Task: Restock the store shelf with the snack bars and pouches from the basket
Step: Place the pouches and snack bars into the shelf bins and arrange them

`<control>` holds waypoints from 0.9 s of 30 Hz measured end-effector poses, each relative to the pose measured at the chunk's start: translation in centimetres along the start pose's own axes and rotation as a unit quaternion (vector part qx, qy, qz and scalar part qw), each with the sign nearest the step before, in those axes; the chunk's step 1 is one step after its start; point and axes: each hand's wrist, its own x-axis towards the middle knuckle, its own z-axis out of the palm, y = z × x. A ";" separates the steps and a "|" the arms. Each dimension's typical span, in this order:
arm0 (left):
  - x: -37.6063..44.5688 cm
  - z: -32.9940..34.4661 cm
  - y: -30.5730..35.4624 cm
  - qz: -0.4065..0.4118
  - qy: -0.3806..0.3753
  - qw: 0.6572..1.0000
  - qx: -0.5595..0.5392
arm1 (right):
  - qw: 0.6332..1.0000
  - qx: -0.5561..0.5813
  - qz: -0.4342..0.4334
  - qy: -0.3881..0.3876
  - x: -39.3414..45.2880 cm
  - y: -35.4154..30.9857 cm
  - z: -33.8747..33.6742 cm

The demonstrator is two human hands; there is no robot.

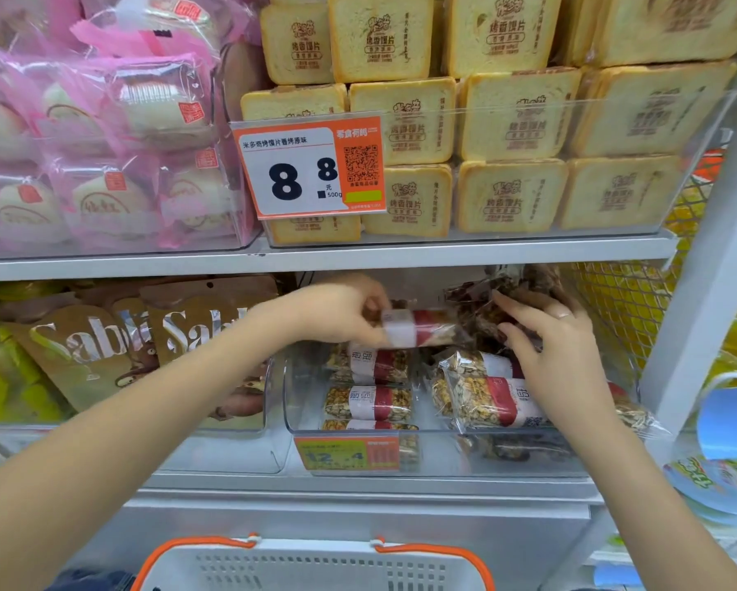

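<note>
My left hand (341, 311) pinches one end of a snack bar (418, 328) with a red and white label, holding it above the clear plastic bin (443, 445) on the lower shelf. Several more bars of the same kind (369, 403) lie stacked inside that bin. My right hand (550, 334) reaches into the bin's right back part, its fingers curled on a dark clear-wrapped pack (477, 305). Another bar (486, 398) lies tilted under my right wrist. The white basket (315, 565) with orange handles sits at the bottom of the view; its contents are hidden.
Brown Sable pouches (102, 343) fill the bin to the left. The upper shelf holds toast-shaped packs (507, 121), pink wrapped buns (102, 142) and an orange price tag (311, 168). A white upright (708, 266) and yellow mesh (627, 309) bound the right side.
</note>
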 end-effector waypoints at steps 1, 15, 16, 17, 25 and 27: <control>-0.9 -0.1 -0.9 -0.010 -0.023 0.999 0.028 | 1.000 -0.005 0.006 -0.001 0.0 0.0 0.0; 1.2 5.0 -2.6 0.026 -0.106 0.950 0.292 | 0.998 -0.024 0.048 -0.033 0.1 -0.7 -0.5; 1.1 5.1 -2.7 0.030 -0.104 0.948 0.299 | 0.998 -0.026 0.047 -0.033 0.1 -0.6 -0.5; 1.1 5.2 -2.8 0.032 -0.105 0.946 0.306 | 0.998 -0.026 0.046 -0.032 0.1 -0.6 -0.5; 1.6 5.5 -2.8 0.020 -0.036 0.949 0.312 | 0.998 -0.038 0.044 -0.033 0.0 -0.5 -0.5; 1.9 5.6 -2.8 0.012 -0.047 0.952 0.304 | 0.998 -0.037 0.043 -0.034 0.0 -0.6 -0.5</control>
